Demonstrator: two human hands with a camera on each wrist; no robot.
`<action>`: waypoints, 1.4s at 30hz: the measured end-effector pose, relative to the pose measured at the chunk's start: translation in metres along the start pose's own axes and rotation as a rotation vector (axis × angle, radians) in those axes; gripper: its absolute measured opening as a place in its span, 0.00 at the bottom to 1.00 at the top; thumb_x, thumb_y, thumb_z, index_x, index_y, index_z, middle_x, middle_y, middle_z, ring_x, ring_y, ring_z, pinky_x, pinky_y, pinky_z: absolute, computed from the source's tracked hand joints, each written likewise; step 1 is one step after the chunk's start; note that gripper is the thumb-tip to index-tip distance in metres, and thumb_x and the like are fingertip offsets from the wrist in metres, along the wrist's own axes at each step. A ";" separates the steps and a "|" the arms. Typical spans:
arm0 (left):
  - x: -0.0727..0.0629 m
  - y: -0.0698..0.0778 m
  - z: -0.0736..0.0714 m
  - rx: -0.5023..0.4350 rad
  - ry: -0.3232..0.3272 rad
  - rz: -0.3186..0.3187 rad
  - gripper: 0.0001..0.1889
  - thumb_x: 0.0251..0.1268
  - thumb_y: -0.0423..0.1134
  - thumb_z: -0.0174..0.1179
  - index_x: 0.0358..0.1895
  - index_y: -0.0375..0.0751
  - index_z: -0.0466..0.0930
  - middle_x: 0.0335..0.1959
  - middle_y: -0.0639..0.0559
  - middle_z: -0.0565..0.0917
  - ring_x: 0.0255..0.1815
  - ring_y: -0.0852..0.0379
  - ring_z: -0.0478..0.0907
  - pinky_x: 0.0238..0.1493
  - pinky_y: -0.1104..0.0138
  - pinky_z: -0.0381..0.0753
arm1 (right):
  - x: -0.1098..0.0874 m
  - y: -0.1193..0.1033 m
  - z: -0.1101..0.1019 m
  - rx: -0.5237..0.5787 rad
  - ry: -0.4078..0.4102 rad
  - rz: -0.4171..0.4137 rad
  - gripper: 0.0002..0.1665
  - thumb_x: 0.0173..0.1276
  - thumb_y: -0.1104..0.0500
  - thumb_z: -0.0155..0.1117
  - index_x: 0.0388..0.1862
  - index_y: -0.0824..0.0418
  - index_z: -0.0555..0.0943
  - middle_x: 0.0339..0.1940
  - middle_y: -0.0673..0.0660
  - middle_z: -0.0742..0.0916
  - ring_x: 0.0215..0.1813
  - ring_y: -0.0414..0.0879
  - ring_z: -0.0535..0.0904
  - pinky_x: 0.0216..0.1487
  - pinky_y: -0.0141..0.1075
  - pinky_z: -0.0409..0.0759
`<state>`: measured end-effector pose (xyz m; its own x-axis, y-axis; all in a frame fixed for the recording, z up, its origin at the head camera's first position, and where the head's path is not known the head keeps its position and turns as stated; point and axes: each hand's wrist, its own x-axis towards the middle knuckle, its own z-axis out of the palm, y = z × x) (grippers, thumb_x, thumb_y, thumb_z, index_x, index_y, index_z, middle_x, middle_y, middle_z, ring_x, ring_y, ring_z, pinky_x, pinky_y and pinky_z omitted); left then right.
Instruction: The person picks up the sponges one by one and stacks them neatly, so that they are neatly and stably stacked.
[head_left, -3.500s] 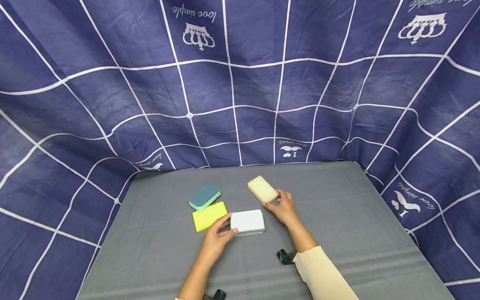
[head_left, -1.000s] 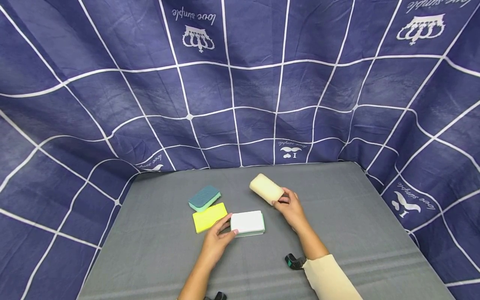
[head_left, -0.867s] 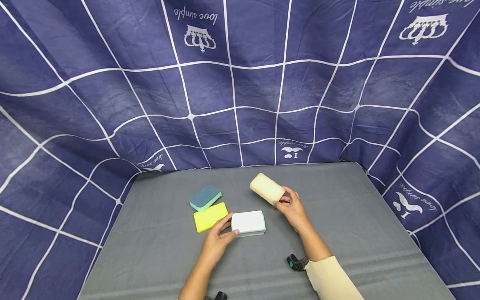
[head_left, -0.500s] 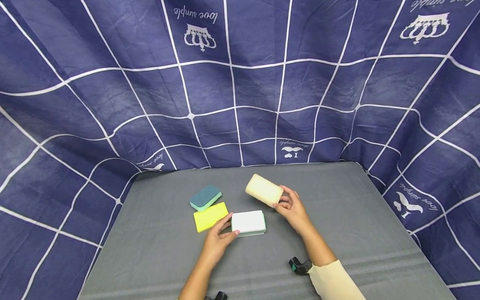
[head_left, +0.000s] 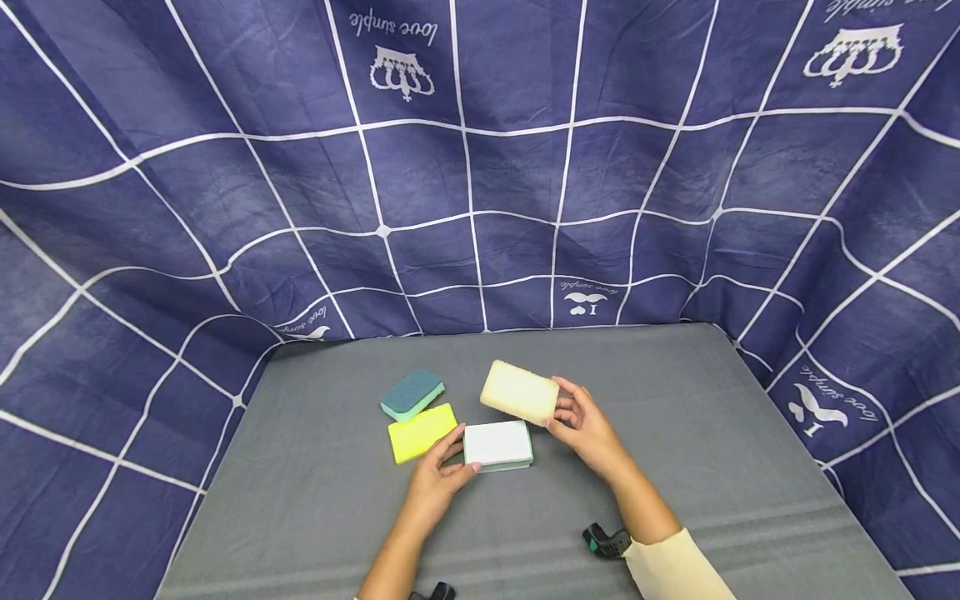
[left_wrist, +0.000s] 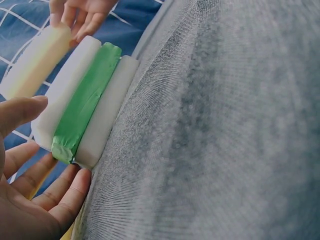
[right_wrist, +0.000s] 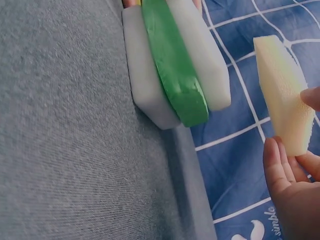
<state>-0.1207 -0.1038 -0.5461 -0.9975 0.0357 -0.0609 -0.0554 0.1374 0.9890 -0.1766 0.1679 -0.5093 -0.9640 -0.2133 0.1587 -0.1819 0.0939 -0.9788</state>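
Observation:
My right hand [head_left: 587, 429] grips a cream sponge [head_left: 521, 392] by its right end, thumb in front and fingers behind. The sponge is held up, tilted, just behind and above a stack. That stack has a white sponge [head_left: 497, 443] on top, a green layer [left_wrist: 87, 102] with a shiny, wrapper-like skin in the middle, and a white block [right_wrist: 150, 70] at the bottom. Around the stack's left end sits my left hand [head_left: 433, 482], thumb at the front corner and fingers at the side and back. The right wrist view shows a gap between cream sponge and stack.
Left of the stack lies a yellow sponge [head_left: 422, 433], close to the left fingers. Behind it is a dark teal and light green scouring sponge [head_left: 411, 394]. Everything rests on a grey cloth-covered table [head_left: 300, 500], with a blue checked curtain [head_left: 517, 175] behind and at the sides.
My right hand has lifted the cream sponge off the table, carried it rightward, then brought its far end back left and nearer, toward the stack. My left hand has stayed at the stack's end.

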 end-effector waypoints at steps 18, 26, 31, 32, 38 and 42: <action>-0.001 0.000 -0.002 -0.006 -0.011 -0.005 0.37 0.59 0.39 0.74 0.73 0.50 0.71 0.70 0.41 0.75 0.64 0.44 0.79 0.55 0.67 0.81 | -0.013 0.006 0.011 -0.074 -0.119 -0.125 0.43 0.62 0.71 0.71 0.75 0.72 0.64 0.64 0.69 0.73 0.56 0.35 0.78 0.57 0.30 0.81; -0.002 0.000 -0.001 -0.005 -0.003 -0.006 0.38 0.59 0.39 0.74 0.74 0.48 0.70 0.70 0.41 0.75 0.64 0.45 0.78 0.57 0.62 0.81 | -0.017 0.009 0.017 -0.130 -0.148 -0.139 0.42 0.62 0.70 0.72 0.74 0.69 0.67 0.64 0.67 0.75 0.55 0.36 0.77 0.58 0.30 0.80; -0.003 0.000 0.000 0.000 -0.001 -0.019 0.38 0.60 0.39 0.73 0.74 0.41 0.68 0.68 0.34 0.76 0.55 0.44 0.83 0.54 0.60 0.83 | -0.019 0.009 0.020 -0.172 -0.147 -0.136 0.41 0.62 0.68 0.73 0.74 0.65 0.69 0.63 0.65 0.77 0.55 0.37 0.77 0.58 0.32 0.81; -0.003 0.001 0.000 -0.002 -0.001 -0.022 0.38 0.60 0.39 0.73 0.74 0.40 0.68 0.68 0.34 0.76 0.55 0.44 0.83 0.54 0.60 0.83 | -0.019 0.010 0.021 -0.182 -0.146 -0.134 0.41 0.62 0.68 0.73 0.74 0.66 0.69 0.63 0.65 0.77 0.55 0.37 0.77 0.58 0.32 0.81; -0.002 0.000 0.000 0.009 0.002 -0.025 0.38 0.59 0.38 0.73 0.74 0.40 0.69 0.67 0.33 0.76 0.54 0.43 0.84 0.55 0.60 0.83 | -0.020 0.010 0.022 -0.191 -0.146 -0.134 0.41 0.62 0.69 0.72 0.74 0.65 0.69 0.63 0.64 0.78 0.55 0.38 0.78 0.59 0.35 0.81; -0.002 0.001 -0.001 -0.001 -0.003 -0.024 0.38 0.59 0.37 0.73 0.74 0.39 0.68 0.66 0.31 0.76 0.51 0.44 0.85 0.48 0.65 0.85 | -0.019 0.011 0.022 -0.198 -0.149 -0.143 0.41 0.62 0.69 0.72 0.74 0.63 0.69 0.64 0.65 0.77 0.56 0.37 0.78 0.59 0.35 0.81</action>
<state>-0.1191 -0.1045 -0.5451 -0.9957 0.0354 -0.0852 -0.0797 0.1368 0.9874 -0.1561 0.1513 -0.5255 -0.8895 -0.3772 0.2580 -0.3623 0.2381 -0.9011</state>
